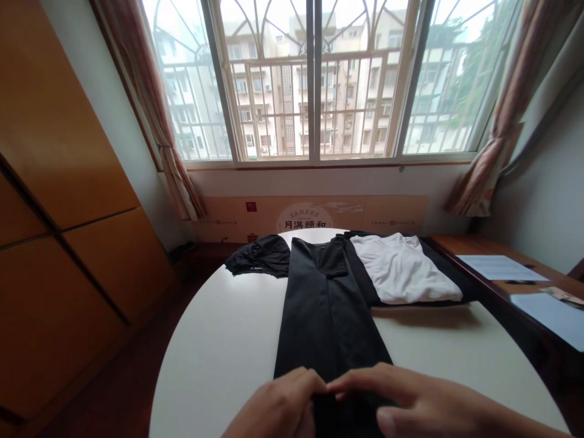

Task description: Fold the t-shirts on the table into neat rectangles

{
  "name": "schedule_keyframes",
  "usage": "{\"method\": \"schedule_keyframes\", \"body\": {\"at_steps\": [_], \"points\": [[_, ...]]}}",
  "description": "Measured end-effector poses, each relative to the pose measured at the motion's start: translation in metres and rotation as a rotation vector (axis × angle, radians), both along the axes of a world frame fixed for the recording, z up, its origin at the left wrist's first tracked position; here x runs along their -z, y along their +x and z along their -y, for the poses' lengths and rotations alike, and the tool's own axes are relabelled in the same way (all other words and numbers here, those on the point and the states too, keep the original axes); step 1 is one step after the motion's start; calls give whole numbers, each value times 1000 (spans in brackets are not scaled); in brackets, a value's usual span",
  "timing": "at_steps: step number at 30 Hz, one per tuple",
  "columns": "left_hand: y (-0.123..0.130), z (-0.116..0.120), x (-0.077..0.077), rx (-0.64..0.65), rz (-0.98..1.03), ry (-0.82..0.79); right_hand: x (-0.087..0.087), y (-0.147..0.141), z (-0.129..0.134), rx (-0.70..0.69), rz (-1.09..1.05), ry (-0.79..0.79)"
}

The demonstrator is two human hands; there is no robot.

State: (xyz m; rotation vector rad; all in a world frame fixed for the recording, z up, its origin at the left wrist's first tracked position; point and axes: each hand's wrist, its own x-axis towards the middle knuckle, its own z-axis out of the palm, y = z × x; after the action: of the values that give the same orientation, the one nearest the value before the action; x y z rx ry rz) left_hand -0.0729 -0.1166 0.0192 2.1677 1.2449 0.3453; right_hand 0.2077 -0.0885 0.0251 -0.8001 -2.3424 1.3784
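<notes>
A long black garment (319, 316), which looks like trousers folded lengthwise, runs along the table from the far edge toward me. Over its near part, my left hand (283, 398) has its fingers curled and appears to pinch the cloth. My right hand (401, 392) lies across the garment's right side, fingers stretched and thumb apart, its index fingertip meeting the left hand's fingertips. The garment's near end is partly hidden below my hands. At the far end a smaller black piece (332, 258) is folded over the top.
A crumpled black garment (260, 255) lies far left on the round white table (205, 353). To the far right, a folded white garment (406, 271) rests on dark cloth. Beyond stand a wooden desk with papers (499, 267), a wooden cabinet (82, 182) and a barred window.
</notes>
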Motion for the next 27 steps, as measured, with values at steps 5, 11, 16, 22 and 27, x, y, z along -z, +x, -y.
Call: {"method": "schedule_keyframes", "body": {"at_steps": [5,11,16,22,27], "points": [[17,-43,-12,-122,77,-34,19,1,-1,35,-113,-112],[7,-65,-10,-151,133,-165,51,-2,-31,364,-420,-476],[-8,-47,-29,0,78,-203,57,1,-49,614,-562,-734],[-30,-60,-26,44,-32,-223,37,20,-41,399,-318,-430],[-43,-68,-22,49,-54,-230,45,36,-33,295,-47,-206]]}}
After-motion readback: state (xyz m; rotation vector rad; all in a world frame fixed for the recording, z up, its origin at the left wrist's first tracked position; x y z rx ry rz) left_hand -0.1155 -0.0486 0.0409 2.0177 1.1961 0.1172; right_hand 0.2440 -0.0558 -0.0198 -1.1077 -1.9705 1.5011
